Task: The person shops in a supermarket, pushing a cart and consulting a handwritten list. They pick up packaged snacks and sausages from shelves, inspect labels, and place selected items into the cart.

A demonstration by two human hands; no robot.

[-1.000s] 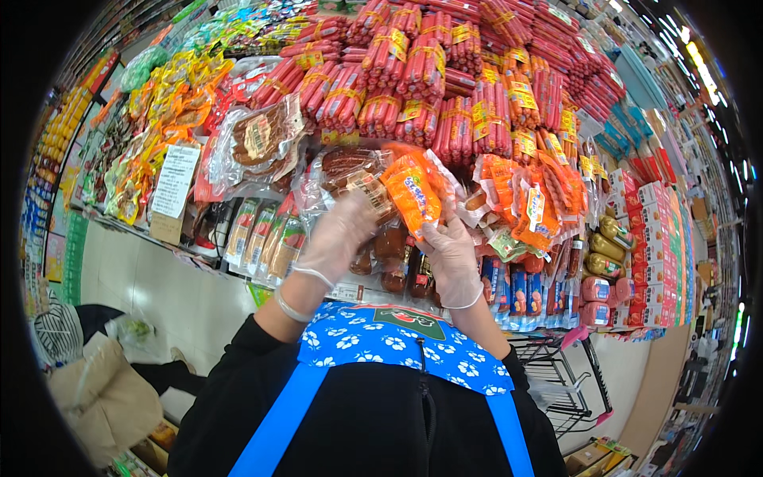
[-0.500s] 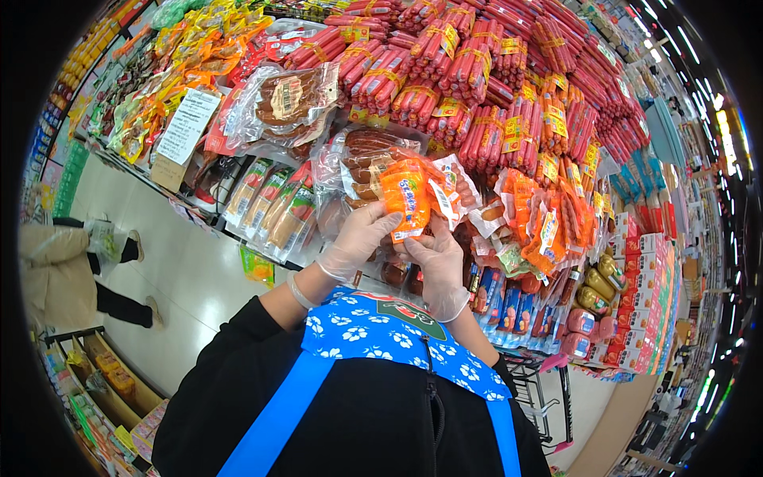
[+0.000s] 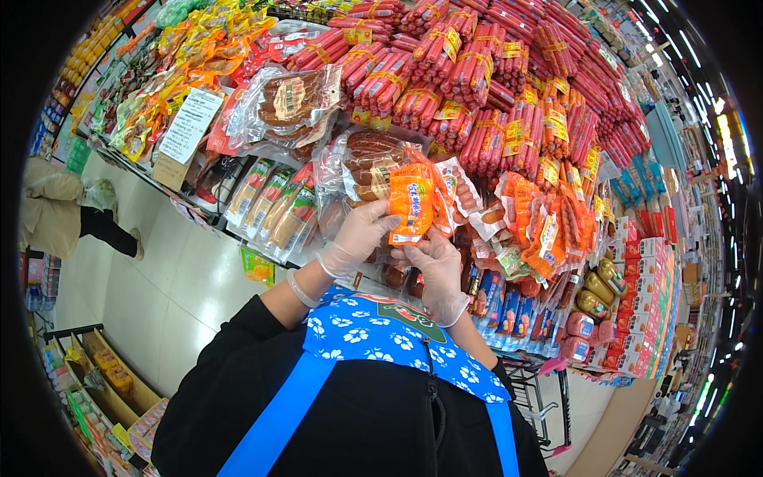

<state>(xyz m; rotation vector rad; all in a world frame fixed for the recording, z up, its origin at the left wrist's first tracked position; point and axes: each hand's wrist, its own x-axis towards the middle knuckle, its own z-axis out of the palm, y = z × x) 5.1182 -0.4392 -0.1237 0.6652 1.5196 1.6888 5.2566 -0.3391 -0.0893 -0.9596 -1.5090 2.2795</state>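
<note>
Both hands wear clear plastic gloves and hold one orange plastic food packet [image 3: 411, 202] in front of my chest. My left hand [image 3: 359, 237] pinches its left edge. My right hand [image 3: 433, 266] grips its lower right corner with thumb and fingers. Right behind the packet lie a clear pack of pale sausages [image 3: 463, 184] and a vacuum pack of brown sausages [image 3: 369, 163]. A heap of similar orange packets [image 3: 544, 222] lies to the right of my right hand.
Bundled red sausages [image 3: 477, 63] are piled high at the back. Long packaged sausages [image 3: 270, 207] stand at the left beside a handwritten paper sign [image 3: 191, 126]. Stacked red and white boxes [image 3: 642, 306] edge the right side. A shopping cart [image 3: 548, 401] stands lower right; a person [image 3: 56, 207] is at far left.
The orange packet has turned its printed front more squarely toward me and shifted slightly right, still in both hands. The person at far left has moved further away toward the edge.
</note>
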